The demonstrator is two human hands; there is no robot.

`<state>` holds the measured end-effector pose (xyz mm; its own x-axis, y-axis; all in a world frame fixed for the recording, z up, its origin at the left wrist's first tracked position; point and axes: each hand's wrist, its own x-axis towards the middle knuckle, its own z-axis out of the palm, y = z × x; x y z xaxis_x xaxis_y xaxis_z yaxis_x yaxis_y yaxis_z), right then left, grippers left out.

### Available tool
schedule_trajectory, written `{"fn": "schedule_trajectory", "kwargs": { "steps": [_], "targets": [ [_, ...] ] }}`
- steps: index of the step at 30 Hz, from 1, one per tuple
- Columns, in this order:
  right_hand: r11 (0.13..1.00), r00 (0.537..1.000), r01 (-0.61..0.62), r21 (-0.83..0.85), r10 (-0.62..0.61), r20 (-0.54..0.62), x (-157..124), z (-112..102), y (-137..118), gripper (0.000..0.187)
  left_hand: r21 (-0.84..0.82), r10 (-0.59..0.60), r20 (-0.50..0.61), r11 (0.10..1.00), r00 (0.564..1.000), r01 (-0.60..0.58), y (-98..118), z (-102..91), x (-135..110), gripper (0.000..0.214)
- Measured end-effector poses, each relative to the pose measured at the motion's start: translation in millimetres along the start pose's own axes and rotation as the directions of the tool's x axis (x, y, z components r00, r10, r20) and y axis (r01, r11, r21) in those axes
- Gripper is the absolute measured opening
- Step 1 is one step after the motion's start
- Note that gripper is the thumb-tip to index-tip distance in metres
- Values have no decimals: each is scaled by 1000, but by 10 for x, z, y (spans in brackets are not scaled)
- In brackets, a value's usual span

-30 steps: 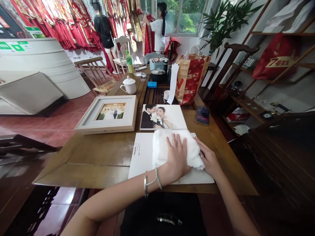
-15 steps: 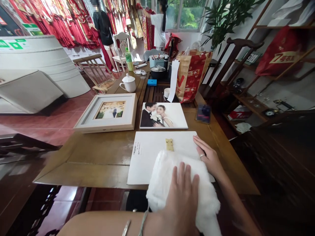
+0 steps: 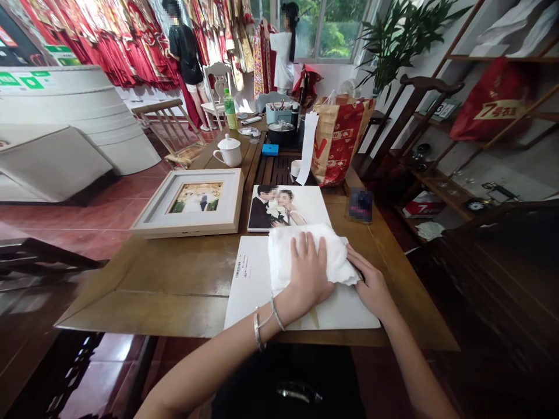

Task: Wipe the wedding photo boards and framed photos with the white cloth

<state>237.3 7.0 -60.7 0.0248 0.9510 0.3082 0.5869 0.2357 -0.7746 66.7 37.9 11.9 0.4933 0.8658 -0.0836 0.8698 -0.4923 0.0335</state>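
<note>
- Two bare hands rest over a white panel (image 3: pixel 247 299), which lies under them on the wooden table (image 3: pixel 174 276).
- Left hand (image 3: pixel 309 270): fingers stretched flat and slightly parted, laid on a white cloth (image 3: pixel 336 247) rather than gripping it.
- Right hand (image 3: pixel 371 285): fingers lying along the panel's right edge, just beside the cloth; whether they clamp it, I cannot tell.
- Just beyond the left fingertips lies a photo board (image 3: pixel 312 206); the cloth reaches its near edge, so a forward push might nudge it.
- Behind the left palm, the panel nears the table's edge; a hard pull bodyward, with loose right fingers, could slide it off.
- Left of those fingers, well apart, the framed picture (image 3: pixel 196 199) seems safe.
</note>
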Motion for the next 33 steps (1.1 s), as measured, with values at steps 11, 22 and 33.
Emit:
{"fn": "schedule_trajectory", "kwargs": {
  "steps": [11, 22, 33],
  "targets": [
    [997, 1000, -26, -78, 25, -12, -7, 22, -47, 39, -122, 222, 126, 971, 967, -207, 2, 126, -984, 103],
    [996, 1000, -6, -87, 4, -15, -7, 10, -25, 39, -137, 231, 141, 968, 963, -212, -207, -52, -725, 99],
    [997, 999, -32, -75, 32, 7, -5, -7, -54, 40, 52, 15, 108, 998, 994, -21, -275, -137, -35, 86]
  ]
}}
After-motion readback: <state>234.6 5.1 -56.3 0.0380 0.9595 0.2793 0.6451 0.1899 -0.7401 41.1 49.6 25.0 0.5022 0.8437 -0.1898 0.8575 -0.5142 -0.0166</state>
